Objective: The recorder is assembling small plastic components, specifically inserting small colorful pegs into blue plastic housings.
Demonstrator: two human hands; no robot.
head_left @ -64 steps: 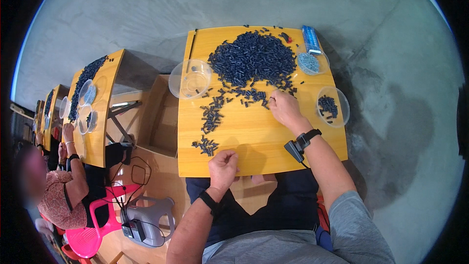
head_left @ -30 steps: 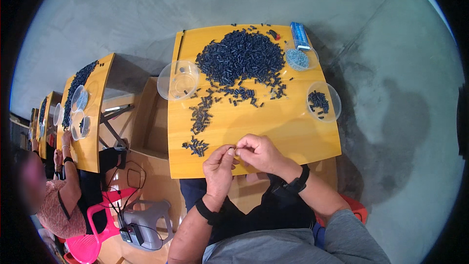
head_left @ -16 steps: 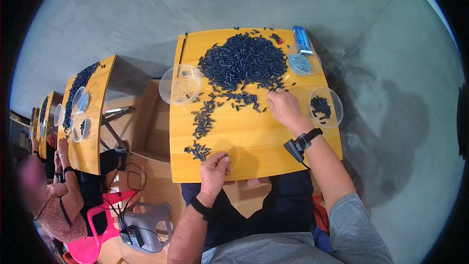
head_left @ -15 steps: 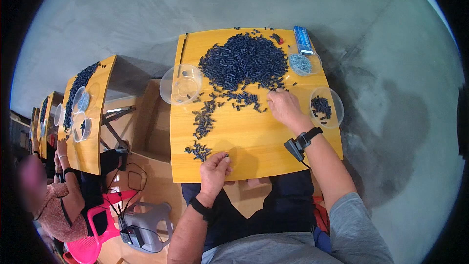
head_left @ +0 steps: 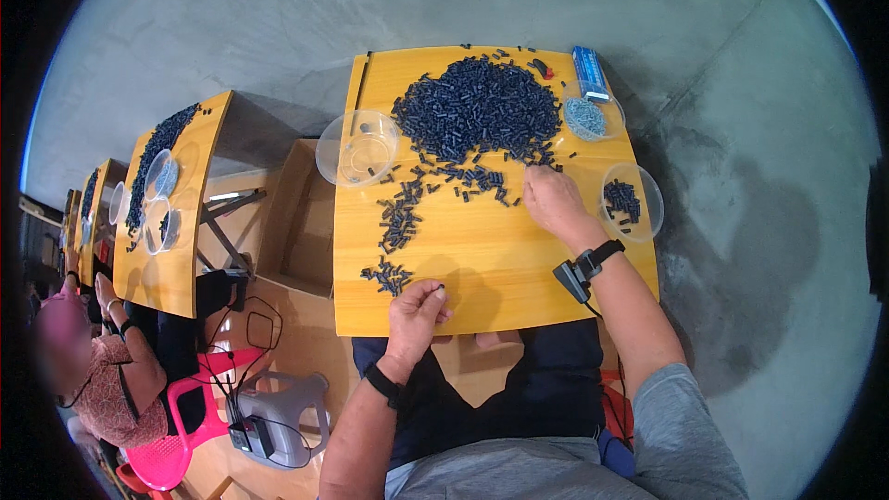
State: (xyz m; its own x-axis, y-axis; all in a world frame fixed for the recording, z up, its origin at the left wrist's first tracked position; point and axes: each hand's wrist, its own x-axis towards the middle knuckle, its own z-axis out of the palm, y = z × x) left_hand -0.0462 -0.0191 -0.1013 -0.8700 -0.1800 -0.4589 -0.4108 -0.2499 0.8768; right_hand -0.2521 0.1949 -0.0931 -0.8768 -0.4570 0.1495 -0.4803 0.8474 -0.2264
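Observation:
A large heap of short black tube-like pieces (head_left: pixel 477 106) covers the far middle of the yellow table (head_left: pixel 519 287). Loose ones trail down its left side to a small cluster (head_left: pixel 387 275). My left hand (head_left: pixel 415 317) is closed at the near edge, pinching a small black piece (head_left: pixel 441 287) between thumb and forefinger. At the heap's lower right border, my right hand (head_left: pixel 557 202) has its fingers drawn together, pointing down at the pieces. Whatever those fingertips hold is hidden. Right of that hand stands a clear bowl (head_left: pixel 654 187) with some black pieces inside.
Small silvery parts (head_left: pixel 584 118) fill a clear tub at the far right, beside a blue box (head_left: pixel 590 72). A clear round container (head_left: pixel 331 150) sits at the left edge. An open cardboard box (head_left: pixel 301 222) is left of the table. Another person (head_left: pixel 116 380) sits at a neighbouring table (head_left: pixel 157 273).
The whole view has shifted slightly, with the table now a little farther right and up. Both hands keep nearly the same places over it, the left still pinching its piece.

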